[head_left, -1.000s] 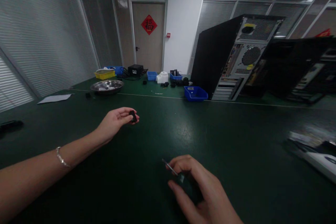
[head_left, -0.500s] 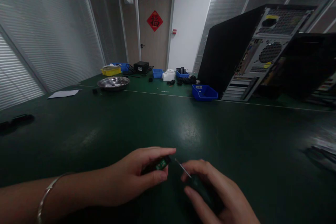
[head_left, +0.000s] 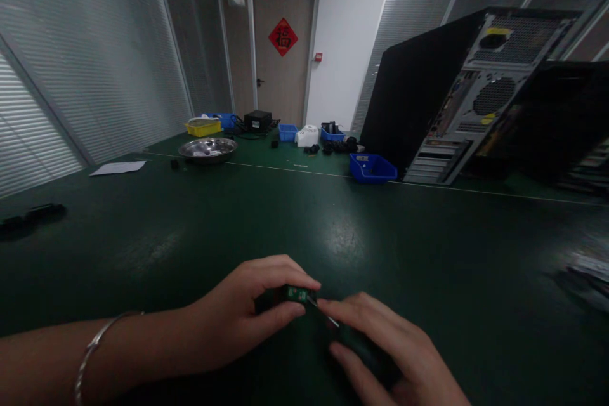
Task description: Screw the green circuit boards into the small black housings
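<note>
Between the thumb and fingers of my left hand (head_left: 257,304) is a small dark piece with a green circuit board (head_left: 297,294) showing on its face. My right hand (head_left: 385,342) is closed around a screwdriver (head_left: 328,317); its dark handle is mostly hidden in the palm. The thin metal shaft points up and left, and its tip meets the right end of the circuit board. My right index finger lies along the shaft, close to my left fingertips. Both hands are just above the green tabletop.
A computer tower (head_left: 438,95) stands at the right behind a blue bin (head_left: 372,169). Farther back are a metal bowl (head_left: 208,148), a yellow tray (head_left: 203,129) and a white plastic part (head_left: 307,136). Paper (head_left: 118,168) and a black object (head_left: 33,219) lie at the left.
The screwdriver tip has come left onto the circuit board, where there was a gap before. My left hand has turned the board more face-on, and the right index finger has stretched forward.
</note>
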Tool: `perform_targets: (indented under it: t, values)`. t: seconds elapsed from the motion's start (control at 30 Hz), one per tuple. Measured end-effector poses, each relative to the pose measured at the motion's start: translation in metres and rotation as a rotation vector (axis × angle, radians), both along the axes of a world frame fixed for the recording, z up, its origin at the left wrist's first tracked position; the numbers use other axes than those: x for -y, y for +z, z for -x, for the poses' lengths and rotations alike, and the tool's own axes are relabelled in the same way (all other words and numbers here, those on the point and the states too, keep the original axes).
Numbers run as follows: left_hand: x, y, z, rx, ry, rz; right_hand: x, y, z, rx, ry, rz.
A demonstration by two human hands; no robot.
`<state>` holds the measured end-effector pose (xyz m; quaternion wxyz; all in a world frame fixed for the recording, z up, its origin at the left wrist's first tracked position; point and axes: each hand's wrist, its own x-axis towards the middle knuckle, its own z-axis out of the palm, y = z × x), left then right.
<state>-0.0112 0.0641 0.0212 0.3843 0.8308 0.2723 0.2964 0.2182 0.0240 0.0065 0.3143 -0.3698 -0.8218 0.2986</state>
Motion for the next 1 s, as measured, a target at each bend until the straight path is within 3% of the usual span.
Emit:
perform_targets:
  t: [0.4,0.7,1.0]
  values:
    - [0.0028,-0.0028,-0.0003,-0.005,-0.026,-0.158,-0.0017,-0.0001,0.0020,-0.023,0.036,0.032]
    - [0.0011,0.0038,-0.0021,-0.040,0.032,0.096,-0.0044,0.0016,0.0000,-0.087,0.068,0.060]
    - [0.0032,0.0017,-0.0029,0.005,0.045,0.211,-0.0036,0.0036,0.0013,-0.132,0.062,0.052]
